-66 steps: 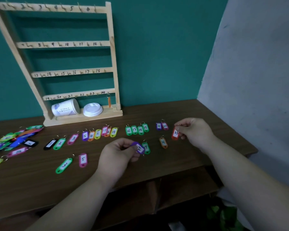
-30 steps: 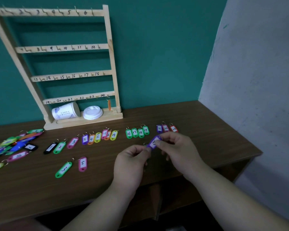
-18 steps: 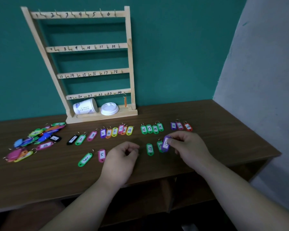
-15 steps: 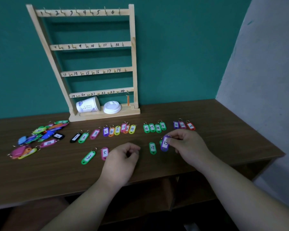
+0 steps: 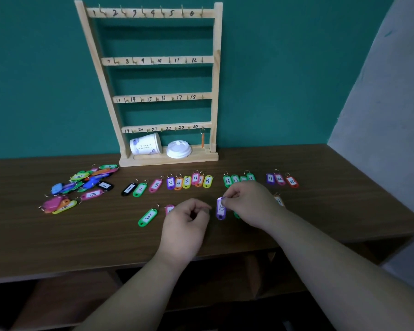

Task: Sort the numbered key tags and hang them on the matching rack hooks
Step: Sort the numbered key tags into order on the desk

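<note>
Now the right hand [image 5: 249,204] pinches the ring end of a purple key tag [image 5: 220,209] between thumb and forefinger, its grip pressed tight on that end. The tag hangs upright just over the counter [image 5: 58,242], between the two hands; whether its lower tip touches the wood cannot be told, and its number is blurred. The left hand [image 5: 187,223] rests on the counter just beside it, its grip curled in on nothing, partly covering a pink tag [image 5: 169,208]. A green tag marked 3 [image 5: 148,217] lies to the left of that hand. Behind the hands a row of sorted tags [image 5: 186,182] runs along the counter, and a loose pile of tags [image 5: 81,185] sits further left. The wooden rack [image 5: 216,91] stands against the teal wall, with one orange tag [image 5: 202,140] hanging on the hook by 24. A paper cup [image 5: 145,144] on its side and a white lid [image 5: 178,149] rest on the rack's base.
</note>
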